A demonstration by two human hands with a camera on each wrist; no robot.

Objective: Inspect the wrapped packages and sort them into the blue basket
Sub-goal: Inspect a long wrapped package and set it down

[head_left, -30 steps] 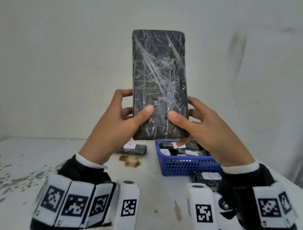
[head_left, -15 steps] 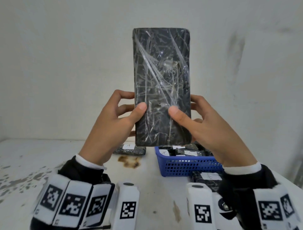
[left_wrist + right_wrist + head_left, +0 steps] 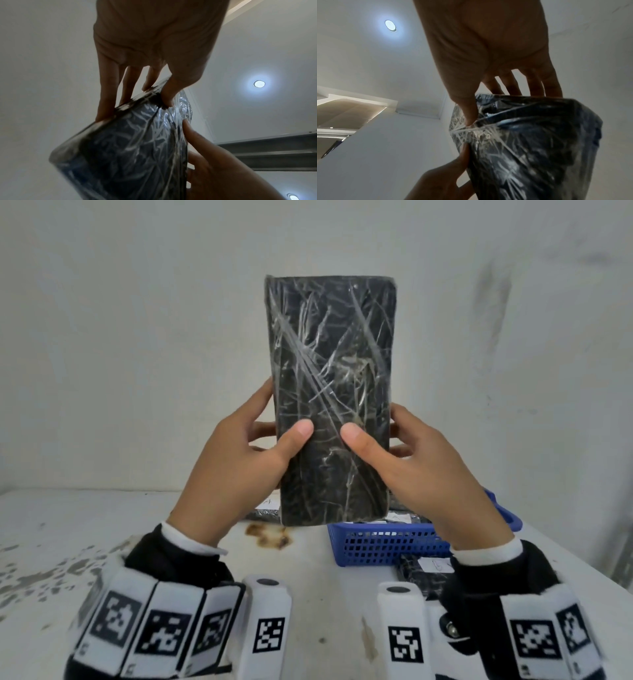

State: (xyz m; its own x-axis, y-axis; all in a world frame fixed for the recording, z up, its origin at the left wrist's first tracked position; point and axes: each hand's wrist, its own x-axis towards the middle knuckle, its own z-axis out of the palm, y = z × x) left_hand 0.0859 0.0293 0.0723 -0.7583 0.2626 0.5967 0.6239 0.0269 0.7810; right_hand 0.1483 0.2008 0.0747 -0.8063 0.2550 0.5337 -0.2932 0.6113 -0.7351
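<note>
Overhead, both hands' fingers (image 3: 263,400) gripping wrapped package (image 3: 330,392), wrist views add ceiling lights (image 3: 259,83).

The table (image 3: 85,542) is bare on the left and in the front middle, so a hand can pass there. On the right the blue basket (image 3: 387,542) blocks the way, with a dark package (image 3: 416,571) touching its front wall. Another package (image 3: 263,512) lies just left of the basket, at the back.
</note>
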